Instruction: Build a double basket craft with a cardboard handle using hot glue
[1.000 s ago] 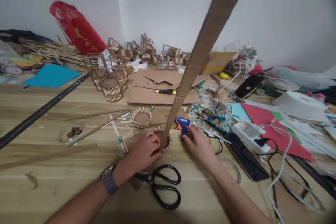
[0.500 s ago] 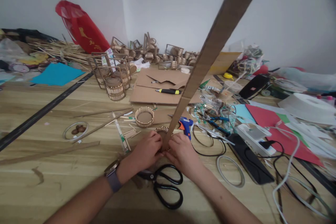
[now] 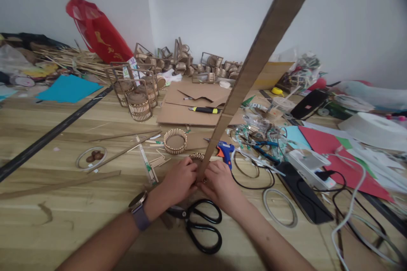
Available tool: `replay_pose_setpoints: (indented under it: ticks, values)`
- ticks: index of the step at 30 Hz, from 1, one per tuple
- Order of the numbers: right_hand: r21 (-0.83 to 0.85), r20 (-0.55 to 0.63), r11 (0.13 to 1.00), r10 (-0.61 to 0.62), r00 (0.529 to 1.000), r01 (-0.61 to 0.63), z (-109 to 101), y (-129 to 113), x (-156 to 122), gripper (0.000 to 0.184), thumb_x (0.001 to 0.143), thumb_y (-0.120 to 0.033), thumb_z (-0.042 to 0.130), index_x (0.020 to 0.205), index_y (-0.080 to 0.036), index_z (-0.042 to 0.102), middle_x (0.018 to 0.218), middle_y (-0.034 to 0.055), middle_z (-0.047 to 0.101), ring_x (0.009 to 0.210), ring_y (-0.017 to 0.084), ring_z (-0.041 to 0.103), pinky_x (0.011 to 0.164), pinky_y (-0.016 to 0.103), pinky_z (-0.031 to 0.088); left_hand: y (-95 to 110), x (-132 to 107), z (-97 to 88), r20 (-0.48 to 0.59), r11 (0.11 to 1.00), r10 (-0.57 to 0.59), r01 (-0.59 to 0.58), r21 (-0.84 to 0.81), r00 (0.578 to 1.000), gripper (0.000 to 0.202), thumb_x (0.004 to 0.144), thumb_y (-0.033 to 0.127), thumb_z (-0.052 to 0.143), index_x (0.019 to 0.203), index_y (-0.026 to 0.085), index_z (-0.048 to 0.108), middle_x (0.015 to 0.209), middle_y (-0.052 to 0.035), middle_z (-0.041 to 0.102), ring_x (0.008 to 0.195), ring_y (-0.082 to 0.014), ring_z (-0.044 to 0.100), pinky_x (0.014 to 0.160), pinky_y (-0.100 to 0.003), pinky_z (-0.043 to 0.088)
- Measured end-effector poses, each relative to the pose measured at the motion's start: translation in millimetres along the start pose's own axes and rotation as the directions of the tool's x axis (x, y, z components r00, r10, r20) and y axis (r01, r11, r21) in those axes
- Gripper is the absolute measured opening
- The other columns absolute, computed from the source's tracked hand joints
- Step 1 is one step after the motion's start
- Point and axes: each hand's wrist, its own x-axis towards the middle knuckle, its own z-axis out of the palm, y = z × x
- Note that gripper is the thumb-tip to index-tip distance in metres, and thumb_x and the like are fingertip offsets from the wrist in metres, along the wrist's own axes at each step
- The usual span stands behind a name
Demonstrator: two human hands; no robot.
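A long cardboard strip (image 3: 244, 78) slants up to the right from between my hands. Its lower end is pinched by my left hand (image 3: 181, 178) and my right hand (image 3: 221, 182), both with fingers closed. Just behind the fingers shows the rim of a small round basket of wooden sticks (image 3: 196, 156), mostly hidden by my hands, so I cannot tell how the strip meets it. Black-handled scissors (image 3: 203, 224) lie below my hands, blades partly under my left wrist. Beyond stands another stick-walled ring basket (image 3: 175, 141).
A blue glue gun (image 3: 225, 152) lies right of my hands, near pliers (image 3: 267, 151) and a phone (image 3: 305, 192). A utility knife (image 3: 205, 110) rests on cardboard sheets (image 3: 171, 114). Finished baskets with frames (image 3: 140, 106) stand back left; a tape ring (image 3: 280, 207) lies at right.
Both hands stay at the strip's lower end, with only a slight shift of the fingers. The camera view has moved very little; the strip keeps its slant.
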Motion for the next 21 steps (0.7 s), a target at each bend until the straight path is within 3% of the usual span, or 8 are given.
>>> replay_pose_setpoints:
  ticks: [9,17,21]
  values:
    - [0.0,-0.001,1.0,-0.001,1.0,0.001,0.1,0.0,-0.3,0.007,0.082,-0.019,0.07,0.082,-0.019,0.063,0.093,0.0064,0.066,0.096,0.025,0.054,0.087,0.04,0.039,-0.2,0.4,2.2,-0.011,1.0,-0.001,0.001,0.022,1.0,0.005,0.081,0.024,0.068,0.082,0.018,0.067,0.094,-0.0065,0.067,0.098,-0.028,0.052,0.084,-0.041,0.044]
    - [-0.011,-0.031,1.0,-0.015,0.999,0.014,0.5,0.4,-0.2,0.009,0.082,-0.018,0.07,0.08,-0.02,0.062,0.089,0.0055,0.065,0.092,0.025,0.054,0.085,0.039,0.041,2.2,-2.5,1.1,0.025,0.999,-0.023,0.022,0.035,0.999,0.015,0.084,0.024,0.066,0.095,0.014,0.063,0.103,-0.0107,0.065,0.105,-0.0286,0.052,0.095,-0.042,0.044]
    - [-0.003,-0.041,1.0,-0.022,0.999,0.022,0.8,1.3,-0.4,0.01,0.081,-0.018,0.071,0.079,-0.019,0.061,0.088,0.0055,0.065,0.092,0.025,0.054,0.085,0.039,0.041,1.9,-3.4,0.7,0.019,0.999,-0.046,0.046,-0.016,0.999,0.014,0.085,0.023,0.065,0.095,0.013,0.062,0.104,-0.0124,0.064,0.106,-0.0298,0.052,0.093,-0.043,0.045]
